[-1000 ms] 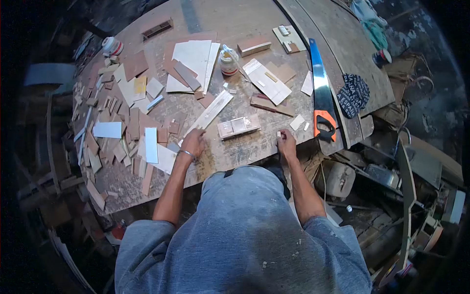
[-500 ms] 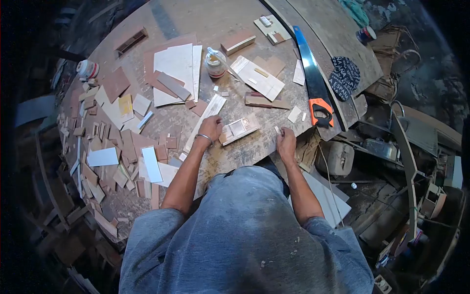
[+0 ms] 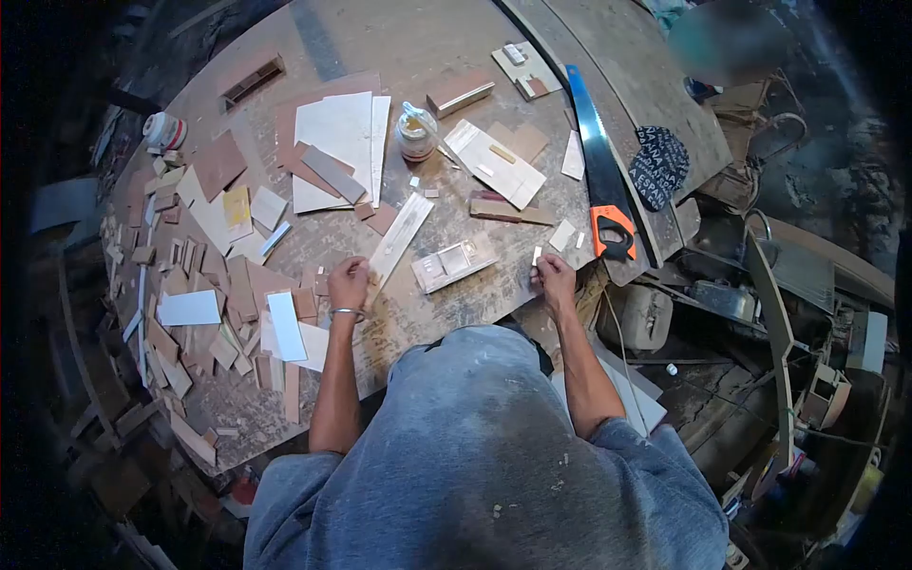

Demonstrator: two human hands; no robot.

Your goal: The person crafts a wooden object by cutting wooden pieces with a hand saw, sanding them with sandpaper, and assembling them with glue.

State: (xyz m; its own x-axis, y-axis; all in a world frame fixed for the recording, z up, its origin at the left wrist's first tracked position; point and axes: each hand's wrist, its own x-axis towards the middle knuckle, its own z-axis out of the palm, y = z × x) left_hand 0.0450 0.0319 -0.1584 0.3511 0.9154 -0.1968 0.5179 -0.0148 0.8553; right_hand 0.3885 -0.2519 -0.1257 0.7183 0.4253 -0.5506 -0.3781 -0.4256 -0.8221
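My right hand pinches a small pale wood piece between thumb and fingertips at the table's near edge. To its left lies a small wooden assembly, a flat rectangular block with raised parts on top, touched by neither hand. My left hand, with a band at the wrist, is just left of a long pale wood strip. Its fingers are curled together, and whatever they may hold is hidden. Two small pale offcuts, one a wider piece, rest beyond my right hand.
A handsaw with an orange handle and a dark patterned cap lie on the right. A glue jar with a brush stands mid-table. Many wood scraps cover the left side. A blurred shape shows at top right.
My left hand has moved left, away from the wooden assembly, which now lies a little further left in view. My right hand still pinches the small piece. The view has shifted slightly.
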